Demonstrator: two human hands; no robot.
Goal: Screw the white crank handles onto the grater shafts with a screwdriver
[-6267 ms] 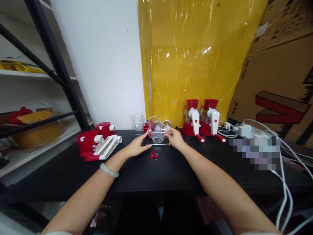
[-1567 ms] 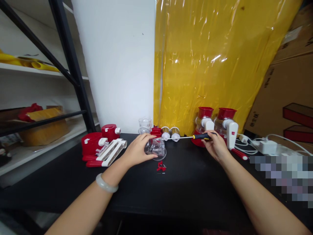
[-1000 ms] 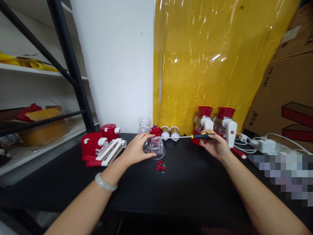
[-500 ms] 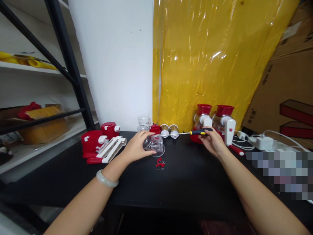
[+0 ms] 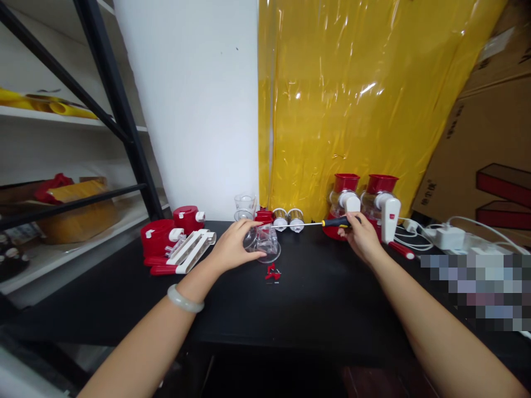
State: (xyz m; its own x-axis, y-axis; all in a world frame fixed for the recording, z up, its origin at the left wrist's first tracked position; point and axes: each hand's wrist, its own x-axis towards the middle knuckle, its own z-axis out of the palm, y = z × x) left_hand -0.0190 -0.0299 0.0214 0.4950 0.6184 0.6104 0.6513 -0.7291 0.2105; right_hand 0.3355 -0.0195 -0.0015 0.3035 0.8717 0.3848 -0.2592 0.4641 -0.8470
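My left hand [image 5: 237, 244] grips a clear plastic housing [image 5: 266, 240], which lies on its side on the black table. A screwdriver [image 5: 337, 221] with a black and yellow handle is held in my right hand [image 5: 364, 236]. Its shaft runs level to the left, and the tip meets a red part at the top of the housing; the exact contact is too small to make out. Just in front of the housing lie small red pieces [image 5: 272, 272] with tiny metal bits, perhaps screws or pins.
Red bases [image 5: 157, 239] and white crank arms with red handles [image 5: 191, 253] sit at the left. Behind my hands stand another clear housing [image 5: 244, 205] and two metal grater drums [image 5: 296, 219]. Two assembled red-and-white drum graters [image 5: 382, 207] and white cables [image 5: 450, 237] are at the right.
The screwdriver handle has turned slightly in my right hand, showing less yellow. My left hand still holds the housing in nearly the same place; the view has shifted a little.
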